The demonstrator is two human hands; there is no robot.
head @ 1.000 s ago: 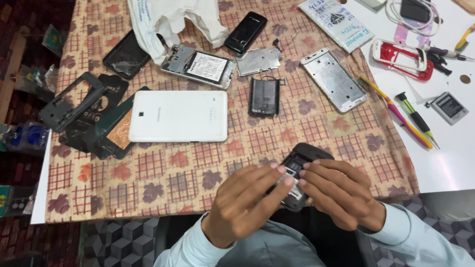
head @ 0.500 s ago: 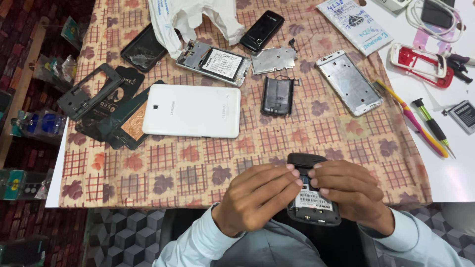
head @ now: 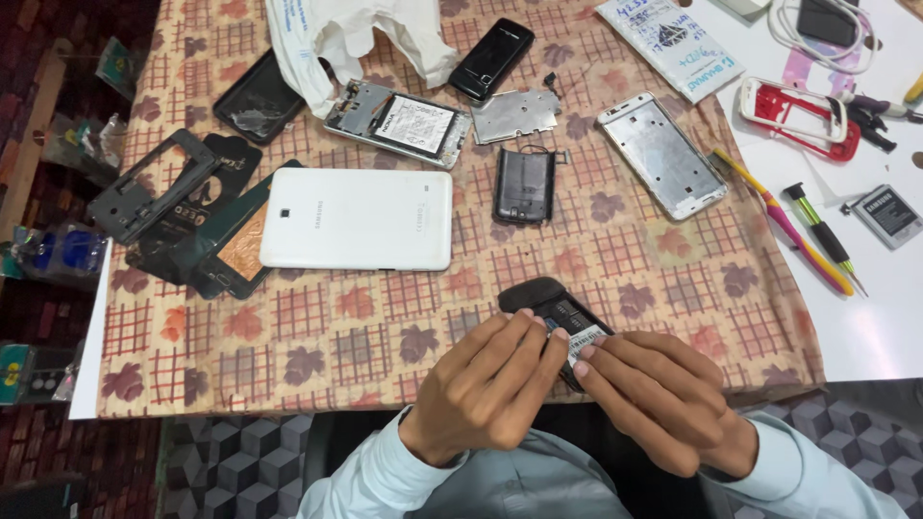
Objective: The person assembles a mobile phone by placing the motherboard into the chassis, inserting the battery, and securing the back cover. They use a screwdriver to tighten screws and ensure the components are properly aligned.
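Note:
Both my hands grip a small black phone [head: 550,309] with its back cover off, at the near edge of the table. My left hand [head: 486,384] wraps its left side, fingertips on the exposed white label. From the right, my right hand [head: 663,399] presses its fingertips on the same label area. The phone's lower part is hidden under my fingers. A white tablet [head: 358,219] lies face down just beyond my left hand, and a black battery cover [head: 524,185] rests further back.
On the patterned cloth [head: 385,327] lie an opened phone with battery [head: 399,123], a metal plate [head: 516,113], a silver phone frame [head: 661,154], a black phone [head: 491,59], dark frames [head: 154,187] and a white plastic bag [head: 346,38]. Screwdrivers [head: 817,235] and a red frame [head: 798,120] lie right.
The view has shifted slightly. My hands have turned the black phone and brought it a little further over the table edge, fingers now meeting on its label.

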